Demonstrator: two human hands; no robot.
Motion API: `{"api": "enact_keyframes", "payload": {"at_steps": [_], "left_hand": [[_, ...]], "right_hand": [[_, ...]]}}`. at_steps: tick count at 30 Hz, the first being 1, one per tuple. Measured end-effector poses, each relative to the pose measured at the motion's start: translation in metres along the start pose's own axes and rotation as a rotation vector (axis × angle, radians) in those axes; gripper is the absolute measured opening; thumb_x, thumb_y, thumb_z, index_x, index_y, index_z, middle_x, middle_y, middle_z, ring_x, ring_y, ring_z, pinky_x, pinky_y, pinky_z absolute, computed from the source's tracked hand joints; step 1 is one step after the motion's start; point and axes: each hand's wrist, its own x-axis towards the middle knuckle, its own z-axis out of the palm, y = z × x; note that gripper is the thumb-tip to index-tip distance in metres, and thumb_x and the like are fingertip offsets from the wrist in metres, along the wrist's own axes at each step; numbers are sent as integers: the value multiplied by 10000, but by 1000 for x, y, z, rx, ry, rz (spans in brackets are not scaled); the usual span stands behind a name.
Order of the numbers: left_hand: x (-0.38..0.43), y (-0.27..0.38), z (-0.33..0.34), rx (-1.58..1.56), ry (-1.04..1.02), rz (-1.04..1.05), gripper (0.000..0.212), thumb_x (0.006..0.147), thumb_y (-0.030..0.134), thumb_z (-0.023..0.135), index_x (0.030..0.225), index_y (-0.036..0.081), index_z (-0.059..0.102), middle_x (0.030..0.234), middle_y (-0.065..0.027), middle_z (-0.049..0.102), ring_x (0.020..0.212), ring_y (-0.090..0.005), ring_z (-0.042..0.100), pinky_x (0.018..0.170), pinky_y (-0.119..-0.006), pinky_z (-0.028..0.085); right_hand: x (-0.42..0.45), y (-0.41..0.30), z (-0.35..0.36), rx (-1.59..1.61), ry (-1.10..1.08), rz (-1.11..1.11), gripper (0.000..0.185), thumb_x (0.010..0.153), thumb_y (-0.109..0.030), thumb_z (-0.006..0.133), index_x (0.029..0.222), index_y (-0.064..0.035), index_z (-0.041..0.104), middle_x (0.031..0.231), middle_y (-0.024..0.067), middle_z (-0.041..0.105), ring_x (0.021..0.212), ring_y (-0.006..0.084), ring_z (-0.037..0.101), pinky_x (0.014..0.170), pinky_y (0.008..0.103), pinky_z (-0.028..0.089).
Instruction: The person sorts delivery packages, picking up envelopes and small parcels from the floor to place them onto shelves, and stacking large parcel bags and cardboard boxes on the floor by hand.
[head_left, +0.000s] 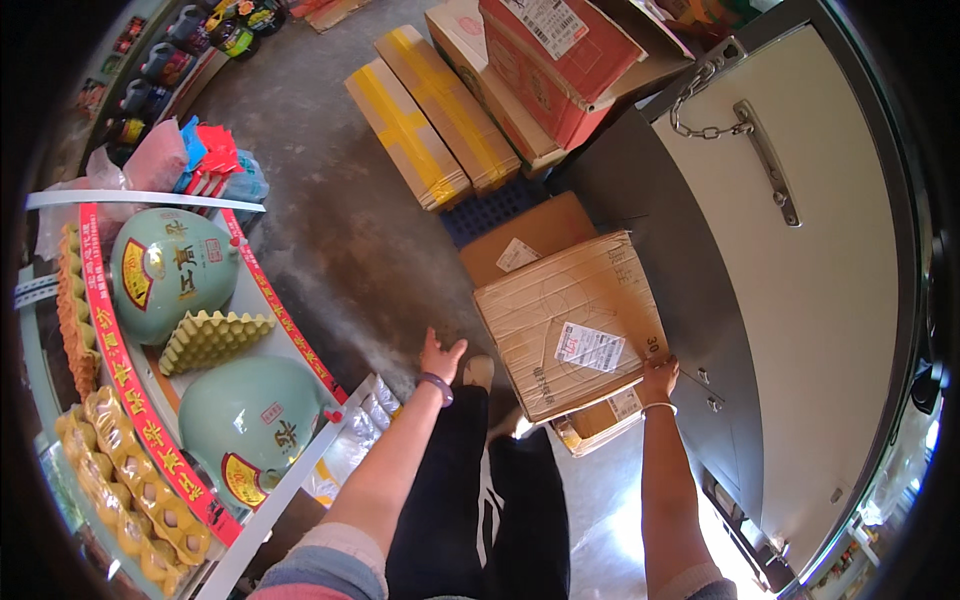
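A large cardboard carton (525, 315) with a white label lies on top of the boxes before me. My right hand (660, 376) rests on its near right corner, with the fingers bent over the edge; part of the grip is hidden. My left hand (442, 355), with a purple bangle (437, 388) at the wrist, hangs over the floor to the left of the carton. It touches nothing, and its thumb and fingers are apart. Under the carton, a smaller cardboard box (600, 420) shows at the near side and another brown box (551, 225) at the far side.
Two yellow-taped cartons (412, 127) and a red box (540, 82) stand farther off, near a blue plastic crate (495, 210). A metal door with a chain (705, 133) bounds the right. On the left, a shelf holds green jars (180, 270) and egg trays (214, 341).
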Motion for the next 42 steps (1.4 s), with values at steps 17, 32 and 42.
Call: {"api": "enact_keyframes", "payload": {"at_steps": [17, 32, 42], "left_hand": [[188, 157, -59, -576, -92, -194, 885, 765, 353, 645, 1392, 278, 25, 1425, -61, 174, 1290, -292, 187, 849, -596, 377], [285, 218, -55, -572, -139, -223, 793, 796, 203, 644, 1374, 303, 111, 1316, -39, 372, 1146, -248, 432, 804, -550, 405], [315, 251, -78, -527, -183, -185, 738, 778, 337, 650, 1332, 289, 165, 1320, -39, 335, 1188, -303, 354, 808, -633, 362]], "right_hand": [[-7, -392, 142, 1165, -705, 13, 651, 807, -218, 632, 1299, 1, 267, 1217, 159, 430, 1078, 259, 476, 866, 340, 448], [49, -462, 221, 1206, -834, 372, 585, 818, -200, 611, 1272, -140, 248, 1287, 88, 355, 1134, 313, 423, 759, 528, 514], [58, -509, 231, 1174, -862, 345, 503, 841, -243, 583, 1249, -37, 372, 1240, 145, 410, 1081, 310, 467, 784, 535, 503]]}}
